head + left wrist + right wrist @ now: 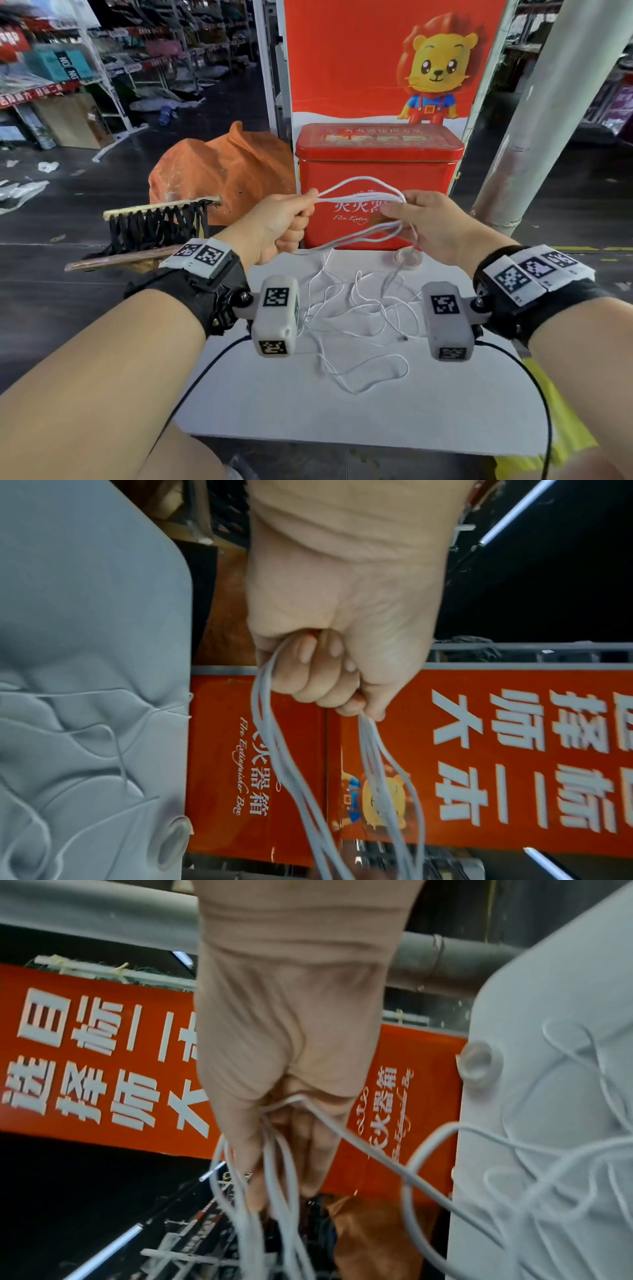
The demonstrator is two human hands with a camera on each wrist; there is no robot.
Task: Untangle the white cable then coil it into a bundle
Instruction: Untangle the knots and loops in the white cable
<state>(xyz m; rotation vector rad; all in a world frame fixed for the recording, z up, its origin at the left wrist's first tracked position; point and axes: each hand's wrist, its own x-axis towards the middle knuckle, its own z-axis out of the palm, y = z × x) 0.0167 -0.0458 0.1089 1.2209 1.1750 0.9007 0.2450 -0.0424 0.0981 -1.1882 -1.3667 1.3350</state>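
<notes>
A thin white cable (356, 198) runs in several long loops between my two hands, held up above the white table (342, 418). My left hand (291, 219) is fisted around one end of the loops (267, 723). My right hand (407, 212) pinches the other end, with strands passing between its fingers (284, 1150). The rest of the cable (359, 315) lies loose and tangled on the table under my hands, and one strand rises from it (428, 1150) to my right hand.
A red tin box (376, 164) stands at the table's far edge, right behind my hands. A small clear round disc (406, 258) lies on the table near it. An orange sack (222, 171) and a wooden rack (161, 222) sit at the left.
</notes>
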